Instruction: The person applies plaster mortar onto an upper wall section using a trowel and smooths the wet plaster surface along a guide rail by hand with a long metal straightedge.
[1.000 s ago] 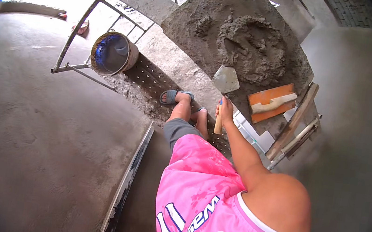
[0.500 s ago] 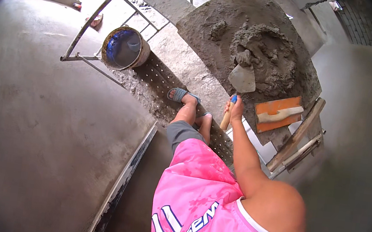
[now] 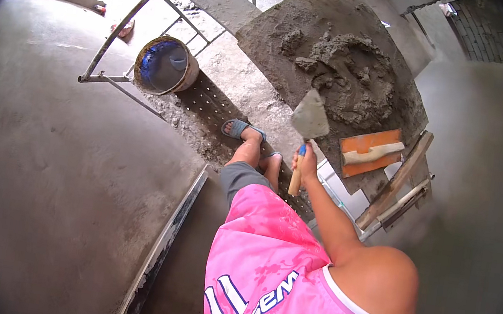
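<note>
My right hand (image 3: 306, 163) is wrapped round the wooden handle of a pointing trowel (image 3: 311, 115). Its pale triangular blade aims away from me, over the near left edge of a mortar board (image 3: 266, 41). Little or no mortar shows on the blade. Beyond its tip, wet grey mortar (image 3: 363, 79) lies heaped and churned, with a small lump at the left of the heap. To the right of my hand an orange plastering float (image 3: 358, 165) with a cream handle rests on the board. My left hand is out of sight.
A bucket (image 3: 192, 76) of grey water, blue inside, stands on a perforated scaffold plank (image 3: 211, 102), where my sandalled feet also are. A metal frame (image 3: 120, 32) rises at the left. Timber (image 3: 398, 179) edges the board's right side. A smooth grey wall (image 3: 60, 163) fills the left.
My right hand has drawn the trowel back towards me and slightly left, off the mortar heap. The lump at the blade's tip has come away and sits on the heap.
</note>
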`<state>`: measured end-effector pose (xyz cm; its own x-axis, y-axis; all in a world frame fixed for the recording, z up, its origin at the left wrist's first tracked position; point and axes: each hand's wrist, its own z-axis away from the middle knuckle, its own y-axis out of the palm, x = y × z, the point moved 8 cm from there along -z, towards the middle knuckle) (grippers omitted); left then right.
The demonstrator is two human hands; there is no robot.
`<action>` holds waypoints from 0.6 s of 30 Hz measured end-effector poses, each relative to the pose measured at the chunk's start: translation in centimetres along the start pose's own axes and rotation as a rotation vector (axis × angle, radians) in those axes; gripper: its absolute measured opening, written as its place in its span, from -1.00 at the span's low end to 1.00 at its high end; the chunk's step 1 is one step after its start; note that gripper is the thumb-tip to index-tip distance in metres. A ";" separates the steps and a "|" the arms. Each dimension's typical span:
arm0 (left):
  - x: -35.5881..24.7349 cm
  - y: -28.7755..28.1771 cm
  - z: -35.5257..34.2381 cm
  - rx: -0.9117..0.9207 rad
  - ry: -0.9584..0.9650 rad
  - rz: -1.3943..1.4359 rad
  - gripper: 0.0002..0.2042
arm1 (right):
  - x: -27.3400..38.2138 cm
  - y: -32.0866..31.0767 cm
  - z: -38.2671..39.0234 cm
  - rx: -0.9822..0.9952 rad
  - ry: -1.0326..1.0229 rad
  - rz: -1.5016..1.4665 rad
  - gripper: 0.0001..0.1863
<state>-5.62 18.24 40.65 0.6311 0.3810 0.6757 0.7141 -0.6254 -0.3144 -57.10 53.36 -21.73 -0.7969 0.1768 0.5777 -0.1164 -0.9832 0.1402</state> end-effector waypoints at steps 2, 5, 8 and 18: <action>-0.1 -0.3 -0.1 -0.014 -0.002 0.002 0.51 | -1.9 0.8 0.7 0.028 0.050 -0.010 -0.49; -0.6 -1.0 -0.3 0.003 -0.005 -0.021 0.51 | -2.3 1.8 -1.0 0.005 0.041 -0.049 -0.49; -0.7 -1.1 -0.4 -0.003 0.010 -0.029 0.52 | -0.6 2.5 -4.2 -0.043 0.014 -0.104 -0.48; -0.6 -0.7 -0.4 -0.034 0.014 -0.054 0.50 | 1.9 4.3 -9.3 -0.031 -0.084 -0.318 -0.51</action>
<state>-6.64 18.18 40.73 0.5876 0.4053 0.7003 0.7361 -0.6271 -0.2548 -64.61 49.10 -27.51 -0.6666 0.4765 0.5733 -0.3703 -0.8791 0.3002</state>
